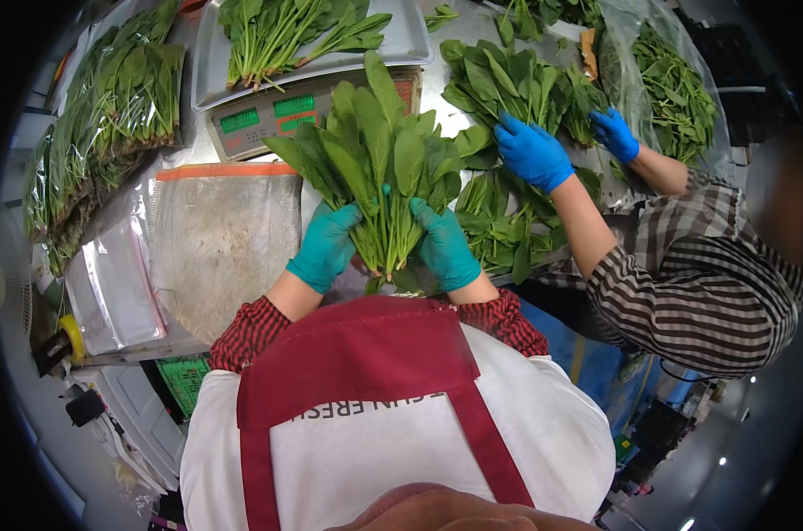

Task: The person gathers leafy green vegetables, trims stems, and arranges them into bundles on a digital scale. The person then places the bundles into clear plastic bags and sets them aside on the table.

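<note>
A bunch of leafy spinach [381, 152] is held upright before my chest, leaves pointing away from me and stem ends towards me. My left hand [330, 242], in a green glove, grips its left side. On the other side my right hand [445, 242], gloved alike, closes round the stems with the thumb on top. Behind the bunch stands a digital scale [268, 143] with lit green displays. Its metal tray [408, 33] carries more spinach [288, 40], roots towards me. Loose spinach leaves [501, 229] lie right of my right hand.
Bagged spinach [122, 99] is piled at the left. A worn woven mat [225, 245], clear plastic bags [112, 292] and a yellow tape roll [71, 337] lie nearer. At the right, a co-worker's blue-gloved hands [534, 152] handle spinach [507, 79] beside a plastic-lined heap of greens [677, 93].
</note>
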`<state>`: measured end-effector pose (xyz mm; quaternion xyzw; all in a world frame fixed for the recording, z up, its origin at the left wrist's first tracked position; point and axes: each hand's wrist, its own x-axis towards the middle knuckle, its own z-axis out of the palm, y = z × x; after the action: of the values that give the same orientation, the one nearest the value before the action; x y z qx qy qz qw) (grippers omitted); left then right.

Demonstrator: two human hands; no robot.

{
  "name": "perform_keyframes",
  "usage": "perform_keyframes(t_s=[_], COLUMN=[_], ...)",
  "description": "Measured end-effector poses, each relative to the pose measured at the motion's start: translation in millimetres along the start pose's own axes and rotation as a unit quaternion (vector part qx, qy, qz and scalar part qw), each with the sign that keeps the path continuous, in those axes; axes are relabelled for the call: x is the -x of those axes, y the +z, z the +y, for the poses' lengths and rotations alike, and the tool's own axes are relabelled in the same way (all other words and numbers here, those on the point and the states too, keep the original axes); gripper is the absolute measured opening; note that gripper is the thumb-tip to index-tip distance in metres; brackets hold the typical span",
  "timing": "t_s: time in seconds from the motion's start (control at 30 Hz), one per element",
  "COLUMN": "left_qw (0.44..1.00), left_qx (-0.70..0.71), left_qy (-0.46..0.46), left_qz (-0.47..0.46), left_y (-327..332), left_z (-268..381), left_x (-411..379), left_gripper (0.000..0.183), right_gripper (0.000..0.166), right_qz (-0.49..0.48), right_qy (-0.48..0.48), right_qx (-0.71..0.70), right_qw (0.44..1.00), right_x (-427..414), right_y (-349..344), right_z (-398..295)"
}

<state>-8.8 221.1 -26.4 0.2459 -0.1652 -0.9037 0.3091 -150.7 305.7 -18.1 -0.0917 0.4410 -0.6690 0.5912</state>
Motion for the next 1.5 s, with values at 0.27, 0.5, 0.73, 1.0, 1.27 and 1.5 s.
perform_keyframes(t_s=[0.27, 0.5, 0.73, 1.0, 1.27, 1.5], left_qw=[0.999, 1.000, 0.997, 0.990, 0.977, 0.995], left_qx=[0.048, 0.008, 0.083, 0.136, -0.208, -0.089], left_qy=[0.018, 0.012, 0.002, -0.043, -0.035, -0.033], left_qz=[-0.004, -0.016, 0.006, -0.010, -0.038, 0.006], left_y=[-13, -5, -2, -12, 23, 3], left_z=[-7, -7, -4, -2, -2, -12], left_x=[-2, 3, 5, 3, 16, 6], left_gripper=[0.035, 0.035, 0.035, 0.036, 0.061, 0.043], right_gripper=[0.038, 0.038, 0.036, 0.028, 0.032, 0.034], right_qz=[-0.018, -0.023, 0.055, 0.086, 0.092, 0.114], right_qy=[-0.018, -0.026, -0.048, -0.116, -0.108, -0.152], right_qx=[0.101, 0.150, 0.073, 0.036, 0.030, 0.100], right_qw=[0.995, 0.988, 0.995, 0.989, 0.989, 0.977], right_x=[2, 6, 0, 1, 1, -1], right_y=[-2, 24, 8, 14, 27, 26], right_z=[1, -1, 9, 3, -3, 3])
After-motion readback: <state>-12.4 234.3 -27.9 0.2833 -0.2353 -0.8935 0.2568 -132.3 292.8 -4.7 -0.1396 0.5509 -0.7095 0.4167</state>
